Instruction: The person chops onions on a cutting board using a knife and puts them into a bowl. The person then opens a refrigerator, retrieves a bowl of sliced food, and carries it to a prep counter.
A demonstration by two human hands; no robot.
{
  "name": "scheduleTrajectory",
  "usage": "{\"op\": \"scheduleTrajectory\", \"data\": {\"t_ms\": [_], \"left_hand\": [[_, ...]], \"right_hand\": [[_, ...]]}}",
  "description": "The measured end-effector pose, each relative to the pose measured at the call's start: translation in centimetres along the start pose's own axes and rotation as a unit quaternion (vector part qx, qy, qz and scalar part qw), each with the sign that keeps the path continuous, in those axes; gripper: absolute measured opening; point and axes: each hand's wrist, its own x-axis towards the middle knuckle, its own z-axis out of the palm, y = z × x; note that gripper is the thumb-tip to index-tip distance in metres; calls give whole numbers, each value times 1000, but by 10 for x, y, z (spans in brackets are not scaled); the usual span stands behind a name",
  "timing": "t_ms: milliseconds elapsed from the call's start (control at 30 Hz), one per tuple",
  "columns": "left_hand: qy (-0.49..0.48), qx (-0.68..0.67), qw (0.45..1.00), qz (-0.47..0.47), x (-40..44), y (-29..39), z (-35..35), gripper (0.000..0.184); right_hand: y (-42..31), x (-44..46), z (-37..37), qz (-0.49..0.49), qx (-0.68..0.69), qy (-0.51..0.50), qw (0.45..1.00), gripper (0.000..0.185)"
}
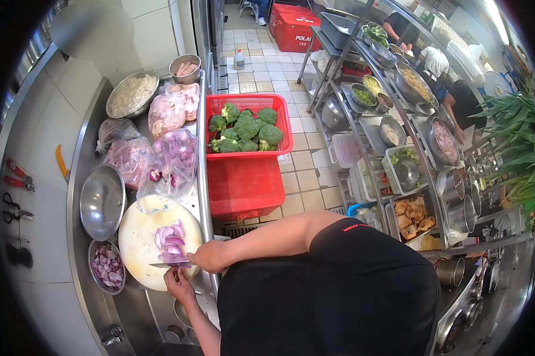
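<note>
My right hand point(210, 256) is closed round the handle of a kitchen knife point(162, 265). The blade crosses the near end of some red onion slices point(169, 238) on a round white cutting board point(138, 231). At the board's edge, the bent fingers of my left hand point(179, 286) hold an end of red onion right beside the blade; the fingertips are partly hidden. A steel bowl of cut red onion point(106, 267) stands beside the board, near an overturned-looking perforated steel bowl point(103, 202). A clear bag of red onions point(175, 155) touches the board's far side.
Bagged raw meat point(173, 110) and a bowl of pale pieces point(133, 95) crowd the steel counter. Broccoli point(245, 127) fills a red basket point(286, 133) beside it. Shelves point(362, 127) with food pans stand across the tiled aisle. Other people point(434, 61) work behind them.
</note>
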Motion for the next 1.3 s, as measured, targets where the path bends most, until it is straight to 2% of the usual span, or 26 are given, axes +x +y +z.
{"op": "scheduleTrajectory", "data": {"t_ms": [200,233,300,367,433,567,600,667,767,833,900,933,967,1033,1067,1100,1167,1200,1267,1300], "left_hand": [[1,-1,1000,-16,3,0,2,15],[7,45,999,19,4,-1,1,14],[3,38,999,33,6,15,1,14],[14,22,999,21,5,20,3,13],[-12,98,994,53,7,12,2,18],[-8,18,1000,12,0,21,8,18],[0,22,1000,0,-1,21,8,18],[-14,77,994,77,0,22,9,20],[-11,109,989,102,1,21,14,21],[-4,73,994,78,7,22,14,24],[75,23,997,-9,18,28,20,27],[68,18,998,-2,26,36,18,36],[70,17,997,-3,32,44,19,36],[1,194,979,64,46,67,17,47],[-39,242,969,41,54,70,17,52],[-39,243,968,43,62,74,16,52],[-113,322,940,-14,77,80,12,50],[-113,324,939,-13,83,77,10,50],[-209,282,930,-108,95,69,0,53],[-210,285,929,-109,96,68,-5,53]], "right_hand": [[11,16,6,2,4,-2,1000,40],[9,17,4,-5,4,-4,1000,42],[13,29,13,-27,-6,-4,1000,47],[9,29,5,-19,-11,-41,999,49],[17,35,16,-21,-10,-20,1000,49],[3,16,-11,45,-29,-36,998,33],[2,16,-10,34,-31,-46,998,33],[1,18,-10,60,-10,2,998,30],[2,20,-18,47,7,52,998,31],[0,17,-29,47,7,58,997,30],[1,15,-41,74,12,88,993,28],[5,16,-44,77,26,104,991,26],[9,15,-46,77,25,103,991,26],[12,13,-55,102,35,130,986,27],[19,14,-55,92,44,142,985,27],[22,11,-57,92,44,144,984,27],[27,5,-60,111,62,153,980,28],[28,1,-61,111,65,154,980,28],[29,-7,-63,141,75,148,976,27],[30,-10,-62,140,78,149,976,27]]}}
